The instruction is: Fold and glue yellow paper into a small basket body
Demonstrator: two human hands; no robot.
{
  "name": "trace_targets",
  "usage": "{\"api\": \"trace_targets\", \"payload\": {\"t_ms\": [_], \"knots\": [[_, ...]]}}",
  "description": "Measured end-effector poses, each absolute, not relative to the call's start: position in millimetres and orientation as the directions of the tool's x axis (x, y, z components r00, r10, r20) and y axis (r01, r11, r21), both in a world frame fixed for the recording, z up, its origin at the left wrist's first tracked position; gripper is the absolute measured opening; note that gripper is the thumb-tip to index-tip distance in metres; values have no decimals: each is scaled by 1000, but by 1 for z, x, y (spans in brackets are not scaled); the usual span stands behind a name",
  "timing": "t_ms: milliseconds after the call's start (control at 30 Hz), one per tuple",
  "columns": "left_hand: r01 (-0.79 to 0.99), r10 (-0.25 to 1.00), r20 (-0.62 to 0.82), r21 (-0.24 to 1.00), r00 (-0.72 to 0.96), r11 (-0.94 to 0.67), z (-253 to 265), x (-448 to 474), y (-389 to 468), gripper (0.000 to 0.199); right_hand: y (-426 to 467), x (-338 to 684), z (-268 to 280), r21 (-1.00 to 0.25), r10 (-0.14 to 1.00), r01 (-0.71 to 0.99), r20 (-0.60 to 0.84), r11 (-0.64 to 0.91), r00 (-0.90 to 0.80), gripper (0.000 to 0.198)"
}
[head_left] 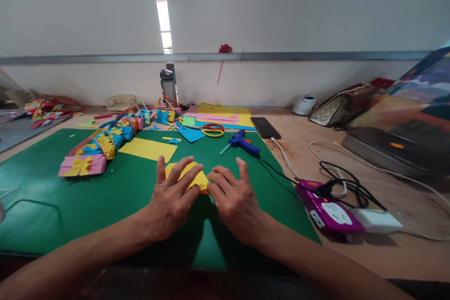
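A small piece of yellow paper is between my two hands, just above or on the green mat; I cannot tell which. My left hand grips its left and near side, with the fingers bent over the top. At the right end, the fingertips of my right hand close on the paper's edge, the thumb tips being partly hidden. Beyond them lie a flat yellow sheet and a blue glue gun with a clear glue stick in it.
Small paper baskets with bows line the mat's left side. Scissors rest near stacked coloured paper. A phone, a purple power strip, loose cables and a handbag are on the right. A bottle stands behind.
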State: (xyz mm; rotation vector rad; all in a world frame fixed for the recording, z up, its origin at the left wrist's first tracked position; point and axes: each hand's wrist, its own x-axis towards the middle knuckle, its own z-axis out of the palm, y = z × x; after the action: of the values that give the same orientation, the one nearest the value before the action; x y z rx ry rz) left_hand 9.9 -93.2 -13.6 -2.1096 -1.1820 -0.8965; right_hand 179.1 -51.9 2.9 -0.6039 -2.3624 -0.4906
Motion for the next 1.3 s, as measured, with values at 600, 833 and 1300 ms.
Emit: {"api": "trace_targets", "payload": {"t_ms": [600, 833, 1300], "knots": [[851, 504, 724, -222, 471, -476, -16, 10, -99, 22, -54, 175, -3, 364, 256, 554, 612, 749, -748, 32], [835, 488, 718, -239, 496, -496, -16, 8, -100, 23, -53, 176, -3, 372, 264, 557, 601, 742, -754, 31], [832, 455, 752, -217, 476, -511, -16, 6, -96, 18, -50, 180, 0, 137, 318, 462, 557, 876, -767, 29]]}}
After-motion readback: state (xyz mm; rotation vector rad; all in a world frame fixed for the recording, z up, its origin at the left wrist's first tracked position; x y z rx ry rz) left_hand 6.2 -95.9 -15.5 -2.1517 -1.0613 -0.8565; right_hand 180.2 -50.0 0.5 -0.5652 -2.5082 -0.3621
